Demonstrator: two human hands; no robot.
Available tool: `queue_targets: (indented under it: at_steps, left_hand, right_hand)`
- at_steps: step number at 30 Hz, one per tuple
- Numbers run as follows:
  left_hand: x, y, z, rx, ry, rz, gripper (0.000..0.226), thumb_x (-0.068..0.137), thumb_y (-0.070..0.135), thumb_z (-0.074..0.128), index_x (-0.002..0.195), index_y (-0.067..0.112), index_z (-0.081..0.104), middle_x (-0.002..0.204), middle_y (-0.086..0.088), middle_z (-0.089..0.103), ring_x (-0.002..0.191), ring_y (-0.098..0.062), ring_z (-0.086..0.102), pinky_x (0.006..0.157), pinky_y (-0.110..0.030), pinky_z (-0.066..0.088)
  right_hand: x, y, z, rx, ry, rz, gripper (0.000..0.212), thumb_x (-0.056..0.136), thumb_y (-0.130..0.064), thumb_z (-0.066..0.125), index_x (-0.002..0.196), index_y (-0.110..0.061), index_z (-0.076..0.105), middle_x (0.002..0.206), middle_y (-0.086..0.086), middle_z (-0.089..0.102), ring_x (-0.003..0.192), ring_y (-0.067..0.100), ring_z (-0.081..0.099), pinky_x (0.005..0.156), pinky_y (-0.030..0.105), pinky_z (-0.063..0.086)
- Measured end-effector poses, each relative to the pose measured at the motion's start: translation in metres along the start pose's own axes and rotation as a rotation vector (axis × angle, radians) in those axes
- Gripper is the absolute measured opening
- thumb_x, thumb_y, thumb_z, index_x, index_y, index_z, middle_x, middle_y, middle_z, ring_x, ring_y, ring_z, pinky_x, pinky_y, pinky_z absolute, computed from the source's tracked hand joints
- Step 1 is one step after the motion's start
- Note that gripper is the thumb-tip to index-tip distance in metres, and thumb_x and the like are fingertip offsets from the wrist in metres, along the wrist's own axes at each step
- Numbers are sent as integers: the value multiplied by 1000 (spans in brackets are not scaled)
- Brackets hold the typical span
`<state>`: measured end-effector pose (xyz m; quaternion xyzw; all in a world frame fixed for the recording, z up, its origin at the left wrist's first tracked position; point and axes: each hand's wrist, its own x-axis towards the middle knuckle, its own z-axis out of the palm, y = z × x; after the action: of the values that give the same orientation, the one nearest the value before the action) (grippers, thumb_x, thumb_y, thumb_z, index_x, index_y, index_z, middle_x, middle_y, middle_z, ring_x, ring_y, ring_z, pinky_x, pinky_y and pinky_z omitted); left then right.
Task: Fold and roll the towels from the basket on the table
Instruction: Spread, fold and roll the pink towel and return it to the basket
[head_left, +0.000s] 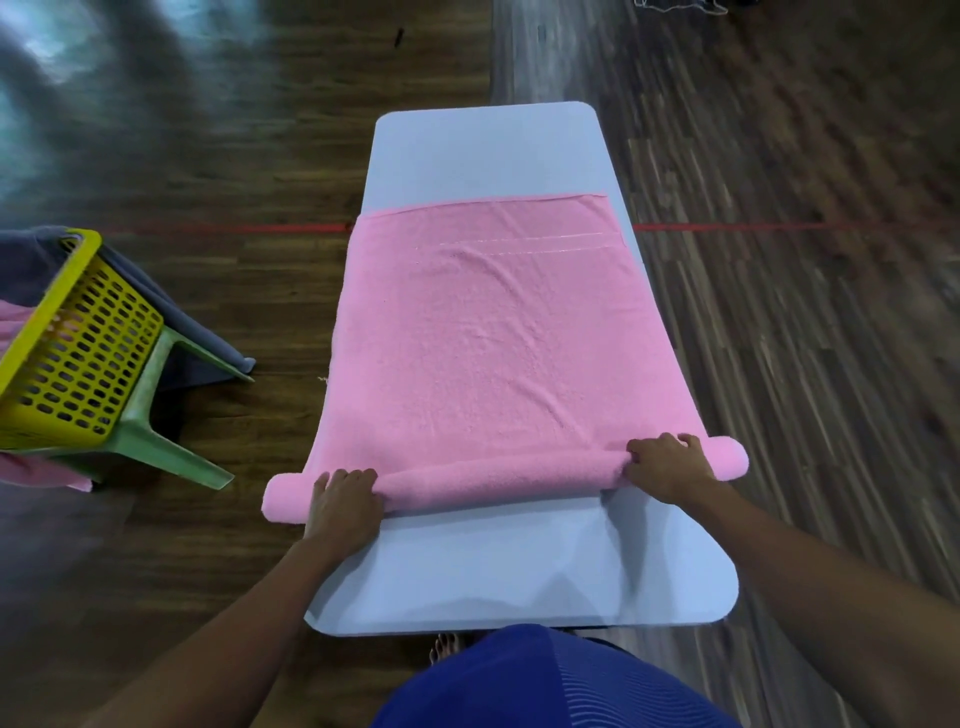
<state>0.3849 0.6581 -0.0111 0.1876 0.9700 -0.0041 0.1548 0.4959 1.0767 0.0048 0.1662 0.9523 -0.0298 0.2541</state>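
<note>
left hand (345, 506) and right hand (667, 467), fingers curled over the rolled near edge of the pink towel (493, 322), spread flat on the table (493, 566). rolling barely begun; next wants an even push forward, ends level. basket (67, 343) sits left.

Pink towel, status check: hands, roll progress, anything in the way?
Left hand, right hand curled over rolled near edge of pink towel. Rest lies flat on table, unrolled. Nothing on it ahead.
</note>
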Motion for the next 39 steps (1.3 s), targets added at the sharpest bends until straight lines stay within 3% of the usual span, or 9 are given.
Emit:
queue_targets:
  at_steps: [3,9,12,16,24,27,32,36,39]
  left_hand:
    - [4,-1,-5,-77,-25,-35,21,93,25,44,107,17,57,106,-6,68,98,-26,59,97,-41,37]
    - [-2,2,4,-35,229,-60,14,83,11,62,97,7,63,95,-12,63,84,-29,53,72,-45,46]
    - [-9,1,15,-87,223,-16,29,74,6,67,103,5,66,100,-12,66,88,-29,56,78,-45,49]
    - [-20,0,27,-38,153,32,58,61,2,77,116,0,63,114,-19,65,105,-38,60,96,-54,48]
    - [-16,-2,13,-47,169,18,31,72,7,70,103,8,69,105,-11,69,100,-32,61,101,-56,42]
    - [-13,-4,12,-49,148,-12,18,82,17,62,99,14,68,105,-5,69,103,-27,59,111,-55,29]
    - [-3,-2,-2,-18,9,-113,27,95,27,40,97,19,66,110,-1,58,115,-22,46,116,-53,11]
    - [-8,5,-3,-60,201,-185,22,88,19,62,106,7,64,109,-16,60,102,-35,54,94,-56,38]
    - [-20,10,3,2,292,-52,15,82,7,66,96,3,63,93,-17,63,83,-34,56,73,-51,48]
  right_hand:
    - [-2,1,4,-42,4,22,27,91,-32,41,115,-25,52,114,0,62,109,22,51,91,41,27]
    - [-5,-2,14,185,253,41,14,92,-17,48,102,-9,56,93,8,54,93,34,56,68,35,33]
    - [-12,-1,24,201,301,-70,20,84,-20,55,97,-5,61,94,11,58,90,37,56,71,39,39]
    - [-20,5,36,50,148,-97,53,74,-23,65,125,-17,54,122,2,58,114,27,53,104,38,33]
    - [-22,2,16,66,-12,-39,16,83,-38,50,96,-29,49,110,-3,65,103,22,56,80,36,29]
    - [-23,1,16,215,-119,17,27,85,-41,41,106,-25,46,107,4,65,99,24,55,82,38,26]
    - [-22,2,30,91,225,-10,38,81,-33,61,116,-22,51,116,4,51,103,29,47,83,41,33]
    - [-23,-2,39,178,453,-128,17,83,-23,60,97,-12,61,91,6,58,82,34,54,68,39,38]
    - [-31,1,49,166,364,-195,41,72,-34,60,108,-14,60,100,3,60,88,29,58,74,40,45]
